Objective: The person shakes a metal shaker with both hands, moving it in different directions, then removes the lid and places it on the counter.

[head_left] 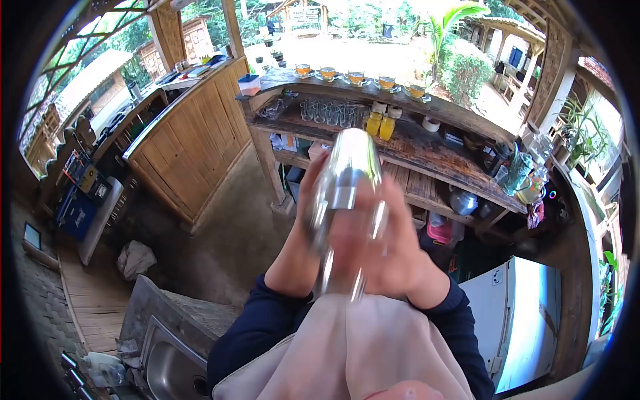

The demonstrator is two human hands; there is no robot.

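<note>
A shiny metal shaker (352, 163) is held up in front of the chest, smeared by motion. My left hand (312, 193) is wrapped round its left side. On the other side my right hand (393, 243) closes round the shaker's lower part. The shaker's wide rounded end points up and away, and its lower end is blurred. Beyond it, two yellow drinks (380, 127) stand on the wooden shelf. Clear glasses (327, 113) are grouped to their left. Several cups of amber drink (357, 78) line the counter's upper ledge.
A wooden counter (190, 140) curves at the left. At the lower left is a metal sink (175, 360). A white fridge (510, 320) stands at the lower right. A kettle (462, 200) sits under the shelf, and bottles and bags crowd the shelf's right end.
</note>
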